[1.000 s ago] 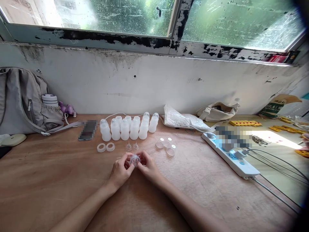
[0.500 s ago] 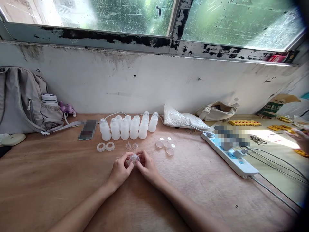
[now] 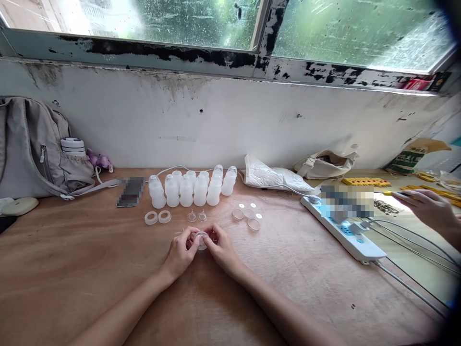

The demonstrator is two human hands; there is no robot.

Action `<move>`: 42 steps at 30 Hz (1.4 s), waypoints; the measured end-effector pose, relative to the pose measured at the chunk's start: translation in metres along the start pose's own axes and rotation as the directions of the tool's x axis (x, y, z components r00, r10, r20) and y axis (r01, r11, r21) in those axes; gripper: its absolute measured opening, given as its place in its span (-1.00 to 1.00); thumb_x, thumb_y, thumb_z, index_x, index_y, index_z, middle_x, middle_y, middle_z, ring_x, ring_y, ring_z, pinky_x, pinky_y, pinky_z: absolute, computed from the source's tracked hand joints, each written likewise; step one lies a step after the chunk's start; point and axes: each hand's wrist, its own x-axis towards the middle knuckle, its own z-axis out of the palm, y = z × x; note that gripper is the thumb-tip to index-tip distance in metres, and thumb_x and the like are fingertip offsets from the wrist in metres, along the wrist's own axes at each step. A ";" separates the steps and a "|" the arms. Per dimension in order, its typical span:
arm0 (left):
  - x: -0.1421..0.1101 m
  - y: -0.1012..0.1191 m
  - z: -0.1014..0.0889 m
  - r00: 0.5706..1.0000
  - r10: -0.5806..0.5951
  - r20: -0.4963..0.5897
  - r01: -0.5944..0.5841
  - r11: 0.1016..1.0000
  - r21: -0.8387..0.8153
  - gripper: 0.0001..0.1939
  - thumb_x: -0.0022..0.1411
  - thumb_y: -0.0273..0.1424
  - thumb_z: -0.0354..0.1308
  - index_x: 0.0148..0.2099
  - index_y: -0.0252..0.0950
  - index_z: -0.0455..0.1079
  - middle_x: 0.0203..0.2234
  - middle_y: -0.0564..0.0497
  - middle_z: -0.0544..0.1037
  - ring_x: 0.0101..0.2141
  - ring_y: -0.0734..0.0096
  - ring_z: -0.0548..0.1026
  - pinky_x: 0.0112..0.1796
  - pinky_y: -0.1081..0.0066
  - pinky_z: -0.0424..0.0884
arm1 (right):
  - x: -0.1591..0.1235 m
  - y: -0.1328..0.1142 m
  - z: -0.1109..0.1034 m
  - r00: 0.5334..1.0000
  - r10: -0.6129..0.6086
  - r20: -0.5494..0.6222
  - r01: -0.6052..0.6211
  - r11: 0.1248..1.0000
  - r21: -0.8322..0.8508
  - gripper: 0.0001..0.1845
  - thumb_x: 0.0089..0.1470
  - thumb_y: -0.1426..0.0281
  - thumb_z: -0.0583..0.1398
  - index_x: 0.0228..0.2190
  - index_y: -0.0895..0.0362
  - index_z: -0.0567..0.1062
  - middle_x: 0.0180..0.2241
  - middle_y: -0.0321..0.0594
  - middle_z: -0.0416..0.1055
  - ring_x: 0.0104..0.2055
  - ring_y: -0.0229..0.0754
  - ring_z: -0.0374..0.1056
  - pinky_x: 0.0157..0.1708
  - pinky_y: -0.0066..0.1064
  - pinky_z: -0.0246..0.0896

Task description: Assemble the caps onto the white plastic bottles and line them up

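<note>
My left hand [image 3: 180, 254] and my right hand [image 3: 221, 252] both pinch a translucent bottle ring [image 3: 202, 246] just above the table, with fingertips around its rim and thumbs on top. Whether a teat sits inside the ring is too small to tell. Just beyond it lie two clear bottle teats [image 3: 191, 216]. Two white screw rings [image 3: 164, 217] rest to the left of these. Several clear round discs [image 3: 254, 224] and small white discs [image 3: 258, 216] are spread to the right. Behind stands a group of frosted baby bottles [image 3: 186, 192], some with clear domed caps.
A phone [image 3: 130, 192] and a grey backpack [image 3: 34, 149] are at the left. On the right lie a white power strip [image 3: 345, 230] with cables and a silvery packet [image 3: 273, 178]. Another person's hand [image 3: 428, 209] holds a yellow-tipped tool there.
My thumbs have shifted and the ring is tilted differently between my fingers. At the right, the other person's hand has come further into view with the tool.
</note>
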 end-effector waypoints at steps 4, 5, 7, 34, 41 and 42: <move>-0.001 -0.001 0.000 1.000 0.004 -0.002 -0.004 1.000 0.006 -0.82 0.18 -0.31 -0.05 -0.27 -0.30 0.27 -0.60 0.09 0.39 -0.63 0.54 0.33 -0.60 0.56 0.24 | 0.000 -0.001 0.000 1.000 -0.006 -0.007 0.006 1.000 0.003 -0.90 -0.02 0.40 0.08 -0.52 0.16 0.31 -0.55 -0.34 0.27 -0.53 -0.33 0.16 -0.53 -0.51 0.10; -0.001 -0.002 0.000 1.000 0.006 -0.003 -0.006 1.000 0.006 -0.83 0.17 -0.31 -0.05 -0.28 -0.30 0.27 -0.60 0.09 0.40 -0.64 0.54 0.33 -0.60 0.56 0.23 | 0.000 -0.001 0.001 1.000 -0.010 -0.010 0.010 1.000 0.000 -0.89 -0.02 0.41 0.08 -0.53 0.15 0.30 -0.56 -0.35 0.26 -0.54 -0.33 0.15 -0.54 -0.51 0.08; -0.001 -0.001 -0.001 1.000 0.007 -0.006 -0.007 1.000 0.002 -0.83 0.17 -0.32 -0.05 -0.29 -0.31 0.27 -0.59 0.08 0.42 -0.64 0.53 0.33 -0.61 0.56 0.22 | 0.000 -0.001 0.001 1.000 -0.017 -0.015 0.017 1.000 -0.006 -0.89 -0.03 0.41 0.08 -0.55 0.15 0.29 -0.59 -0.37 0.23 -0.55 -0.34 0.13 -0.55 -0.52 0.05; 0.001 -0.003 -0.001 0.998 0.027 -0.048 -0.020 0.988 0.155 -0.77 0.09 -0.39 0.02 -0.14 -0.23 0.26 -0.40 0.05 0.51 -0.57 0.49 0.41 -0.47 0.51 0.32 | 0.002 0.009 0.001 0.999 -0.038 -0.009 0.038 0.999 0.008 -0.87 -0.02 0.44 0.08 -0.33 0.13 0.32 -0.41 -0.26 0.35 -0.41 -0.27 0.29 -0.43 -0.46 0.24; 0.001 -0.005 -0.001 0.998 0.013 -0.054 -0.002 0.983 0.186 -0.81 0.08 -0.43 0.00 -0.19 -0.21 0.26 -0.42 0.07 0.51 -0.53 0.47 0.43 -0.47 0.52 0.29 | 0.002 0.008 0.001 0.995 -0.076 0.071 0.076 0.997 -0.008 -0.84 -0.05 0.46 0.11 -0.33 0.13 0.30 -0.43 -0.29 0.35 -0.48 -0.32 0.27 -0.51 -0.51 0.20; 0.001 -0.004 -0.002 0.999 0.010 -0.054 0.001 0.982 0.188 -0.81 0.08 -0.43 0.00 -0.19 -0.21 0.26 -0.42 0.07 0.51 -0.52 0.46 0.43 -0.47 0.51 0.29 | 0.002 0.007 0.001 0.994 -0.080 0.077 0.081 0.997 -0.013 -0.84 -0.05 0.46 0.11 -0.33 0.13 0.30 -0.43 -0.29 0.35 -0.47 -0.32 0.26 -0.51 -0.50 0.20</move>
